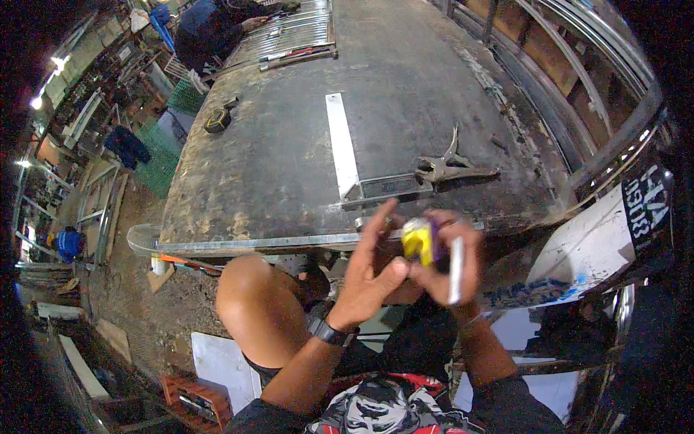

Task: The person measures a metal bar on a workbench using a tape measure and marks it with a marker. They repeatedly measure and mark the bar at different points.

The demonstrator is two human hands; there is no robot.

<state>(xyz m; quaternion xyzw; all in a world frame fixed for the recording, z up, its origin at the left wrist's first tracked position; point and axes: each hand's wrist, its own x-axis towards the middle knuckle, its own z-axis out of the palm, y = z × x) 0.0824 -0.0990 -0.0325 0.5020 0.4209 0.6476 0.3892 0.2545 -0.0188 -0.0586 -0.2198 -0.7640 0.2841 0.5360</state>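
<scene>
My right hand (463, 253) is closed around a small yellow and purple packet (419, 241), blurred by motion. A short white strip (455, 273) shows along the same hand; whether it belongs to the packet I cannot tell. Close on the left, my left hand (367, 278) has its fingers apart, thumb toward the packet, holding nothing that I can see. Beyond the hands, a long white flat bar (343, 148) lies on the dark workbench (275, 155). Its near end meets a dark metal piece (394, 186). A locking clamp (454, 168) rests at that piece's right end.
A yellow and black tape measure (217, 121) lies near the bench's left edge. Another person (206, 32) leans over ribbed metal (296, 32) at the far left. Metal frames (578, 87) stand along the right. My bent knee (249, 300) is below the near edge.
</scene>
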